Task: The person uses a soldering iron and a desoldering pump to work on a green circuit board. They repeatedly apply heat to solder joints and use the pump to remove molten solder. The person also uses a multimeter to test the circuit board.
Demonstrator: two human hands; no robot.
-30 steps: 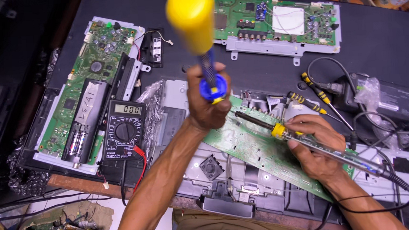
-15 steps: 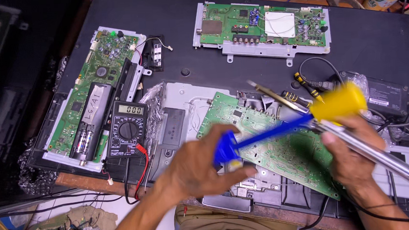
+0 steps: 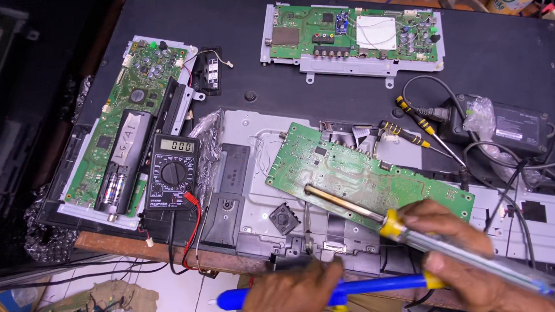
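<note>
A: Blue plastic, yellow-tipped: that is the desoldering pump (image 3: 337,290), lying level at the 6 o'clock edge of the view. The left hand (image 3: 292,296) is wrapped over its barrel, fingers closed around it.

B: And the right hand (image 3: 463,254)?

A: At 5 o'clock. Its fingers are closed on the clear handle of a soldering iron (image 3: 384,217) behind the yellow collar. The metal shaft runs toward 10 o'clock, its tip over the green circuit board (image 3: 355,170); contact cannot be confirmed.

B: What carries that board?

A: A grey metal chassis (image 3: 248,209) at the centre, on the black mat (image 3: 496,52).

B: Surroundings?

A: At 9 o'clock of the board, a black multimeter (image 3: 172,172) with a red lead and a black lead trailing toward 6 o'clock. Beyond it, at 9 to 10 o'clock, a long green board (image 3: 127,120) on a tray. At 12 o'clock, a second board (image 3: 353,35) in a metal frame. At 3 o'clock, a black power adapter (image 3: 507,129) with cables, and two yellow-and-black screwdrivers (image 3: 417,125) just beside it.
</note>
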